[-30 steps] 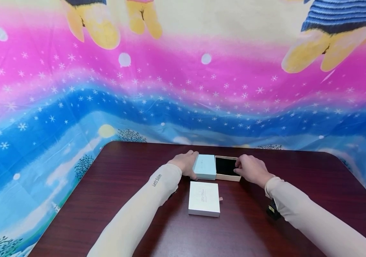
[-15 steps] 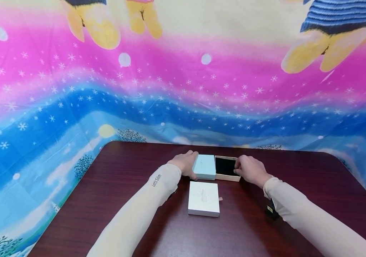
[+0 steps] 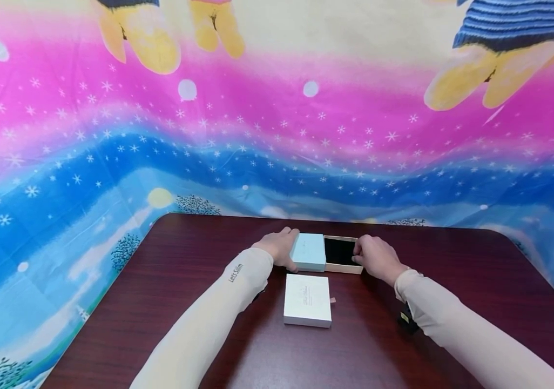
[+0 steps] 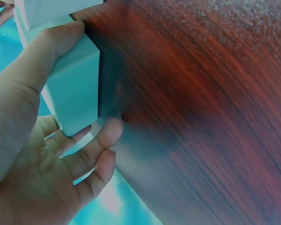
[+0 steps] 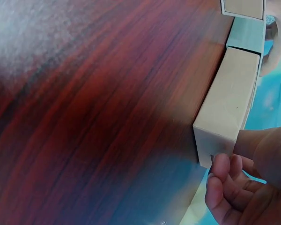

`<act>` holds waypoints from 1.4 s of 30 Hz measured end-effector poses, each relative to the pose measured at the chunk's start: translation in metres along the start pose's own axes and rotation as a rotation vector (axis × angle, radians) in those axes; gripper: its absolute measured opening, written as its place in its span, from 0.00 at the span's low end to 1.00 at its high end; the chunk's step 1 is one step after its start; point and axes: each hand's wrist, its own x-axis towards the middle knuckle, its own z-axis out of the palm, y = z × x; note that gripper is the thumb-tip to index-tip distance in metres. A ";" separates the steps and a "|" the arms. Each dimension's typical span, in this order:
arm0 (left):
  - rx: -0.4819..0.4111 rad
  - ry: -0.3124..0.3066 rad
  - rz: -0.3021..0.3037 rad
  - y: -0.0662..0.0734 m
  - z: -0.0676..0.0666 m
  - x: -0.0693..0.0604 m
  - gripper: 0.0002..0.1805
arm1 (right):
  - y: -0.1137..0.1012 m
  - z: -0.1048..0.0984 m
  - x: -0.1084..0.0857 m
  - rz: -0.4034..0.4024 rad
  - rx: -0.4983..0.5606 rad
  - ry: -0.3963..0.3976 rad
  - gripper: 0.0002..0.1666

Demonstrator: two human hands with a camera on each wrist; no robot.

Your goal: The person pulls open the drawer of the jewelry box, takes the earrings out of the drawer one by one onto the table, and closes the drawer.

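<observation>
A light blue box sleeve [image 3: 310, 253] lies near the far edge of the table, with a beige-walled, black-lined drawer [image 3: 343, 269] slid out of its right side. My left hand [image 3: 278, 247] grips the sleeve's left end. In the left wrist view the thumb lies along the sleeve's near side [image 4: 77, 93], while the other fingers are partly hidden beyond it. At the drawer's right end my right hand [image 3: 376, 256] pinches the end wall. The right wrist view has its curled fingertips [image 5: 220, 166] against the outside of that wall [image 5: 210, 145].
A white box [image 3: 307, 300] with faint lettering and a small pink ribbon tab [image 3: 333, 300] lies in front of the blue one. Everything stands on a dark red-brown wooden table [image 3: 180, 346]. A colourful printed cloth [image 3: 277, 124] hangs directly behind the table's far edge.
Both hands keep their hold on the sleeve and the drawer. The right wrist shifts very slightly left; the drawer stays out about as far. The whole view drifts a little.
</observation>
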 end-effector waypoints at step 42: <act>-0.023 -0.015 0.001 -0.001 0.000 -0.001 0.55 | 0.000 0.008 -0.001 -0.048 -0.156 0.070 0.09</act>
